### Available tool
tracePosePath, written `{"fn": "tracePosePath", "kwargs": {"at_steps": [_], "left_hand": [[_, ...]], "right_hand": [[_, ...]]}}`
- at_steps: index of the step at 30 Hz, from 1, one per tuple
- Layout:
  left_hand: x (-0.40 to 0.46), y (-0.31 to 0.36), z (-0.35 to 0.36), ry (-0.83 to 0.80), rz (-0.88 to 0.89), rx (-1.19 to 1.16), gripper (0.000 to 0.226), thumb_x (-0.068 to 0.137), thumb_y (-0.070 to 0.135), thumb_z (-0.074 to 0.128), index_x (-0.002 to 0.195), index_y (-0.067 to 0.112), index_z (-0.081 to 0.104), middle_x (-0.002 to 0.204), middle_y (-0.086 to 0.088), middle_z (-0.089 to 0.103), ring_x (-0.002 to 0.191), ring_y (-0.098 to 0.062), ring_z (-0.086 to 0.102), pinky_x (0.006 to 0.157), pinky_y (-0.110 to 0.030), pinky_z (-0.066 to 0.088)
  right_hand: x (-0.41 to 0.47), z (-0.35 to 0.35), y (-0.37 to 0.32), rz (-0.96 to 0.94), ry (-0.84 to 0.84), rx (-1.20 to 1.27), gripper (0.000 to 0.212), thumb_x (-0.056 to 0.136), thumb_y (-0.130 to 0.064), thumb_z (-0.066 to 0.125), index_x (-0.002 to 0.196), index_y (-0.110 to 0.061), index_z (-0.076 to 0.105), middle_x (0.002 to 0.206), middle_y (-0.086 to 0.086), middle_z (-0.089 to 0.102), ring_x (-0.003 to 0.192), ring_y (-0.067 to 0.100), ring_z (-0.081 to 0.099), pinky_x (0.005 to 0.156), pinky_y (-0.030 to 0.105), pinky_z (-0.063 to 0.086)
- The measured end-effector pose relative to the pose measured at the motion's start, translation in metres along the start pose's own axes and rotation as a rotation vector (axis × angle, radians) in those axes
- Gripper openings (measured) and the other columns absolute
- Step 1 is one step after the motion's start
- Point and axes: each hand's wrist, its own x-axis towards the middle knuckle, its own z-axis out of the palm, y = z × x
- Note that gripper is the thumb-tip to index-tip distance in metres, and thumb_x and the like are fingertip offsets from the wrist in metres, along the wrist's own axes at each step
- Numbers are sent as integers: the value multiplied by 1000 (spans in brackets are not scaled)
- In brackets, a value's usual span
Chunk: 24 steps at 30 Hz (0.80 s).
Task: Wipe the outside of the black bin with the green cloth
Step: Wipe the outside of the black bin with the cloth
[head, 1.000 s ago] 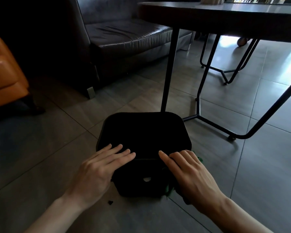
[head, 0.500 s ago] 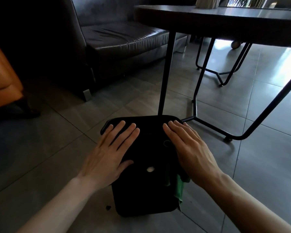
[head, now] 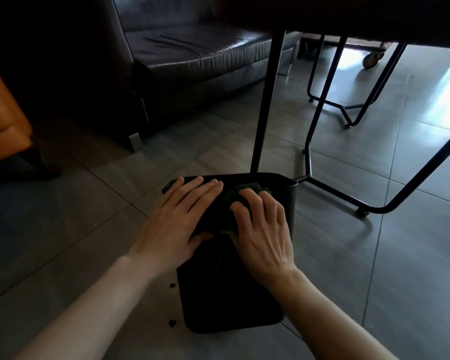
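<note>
The black bin (head: 226,294) lies tipped over on the tiled floor, its long side facing up and its far end by a table leg. My left hand (head: 177,222) rests flat on the bin's upper side, fingers straight. My right hand (head: 263,229) presses the bunched green cloth (head: 234,201) against the same side, fingers curled over it. Only the cloth's far and left edges show past my fingers.
A black metal table leg (head: 265,100) stands right behind the bin, with the frame's bent foot bar (head: 348,201) to its right. A dark leather sofa (head: 192,55) is at the back, an orange chair (head: 3,120) at left. Small dark crumbs (head: 172,322) lie beside the bin.
The bin has tipped further away from me onto its side. My right hand has brought the green cloth up from the bin's right flank onto its upper side. Both hands shifted with the bin.
</note>
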Motion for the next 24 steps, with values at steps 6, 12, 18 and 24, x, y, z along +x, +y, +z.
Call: {"fn": "tracePosePath", "kwargs": {"at_steps": [6, 12, 18, 24], "left_hand": [[8, -2, 1, -6, -14, -8, 96, 82, 32, 78, 161, 22, 25, 163, 6, 36, 154, -19, 26, 129, -43, 14], [8, -4, 2, -2, -6, -19, 97, 82, 38, 79, 161, 24, 24, 161, 8, 38, 154, -18, 27, 129, -42, 14], [9, -5, 5, 12, -14, -26, 95, 83, 42, 78, 160, 25, 26, 160, 8, 38, 154, -18, 26, 129, -41, 10], [10, -6, 4, 12, -34, -53, 91, 84, 45, 76, 159, 24, 28, 158, 5, 41, 152, -19, 30, 129, -38, 8]], "right_hand": [[-39, 7, 7, -169, -192, 32, 82, 96, -55, 50, 160, -12, 26, 171, 13, 15, 158, 35, 10, 126, 55, 16], [-87, 15, 20, -520, -275, -95, 68, 101, -27, 42, 163, -15, 17, 172, 8, 9, 158, 38, 5, 124, 60, 19], [-51, 3, 42, -349, -232, 13, 66, 103, -29, 45, 163, -20, 18, 172, 7, 15, 158, 35, 12, 125, 55, 24], [-37, 5, 28, -186, -193, 106, 67, 103, -28, 52, 162, -16, 22, 172, 7, 13, 159, 34, 6, 127, 51, 17]]}}
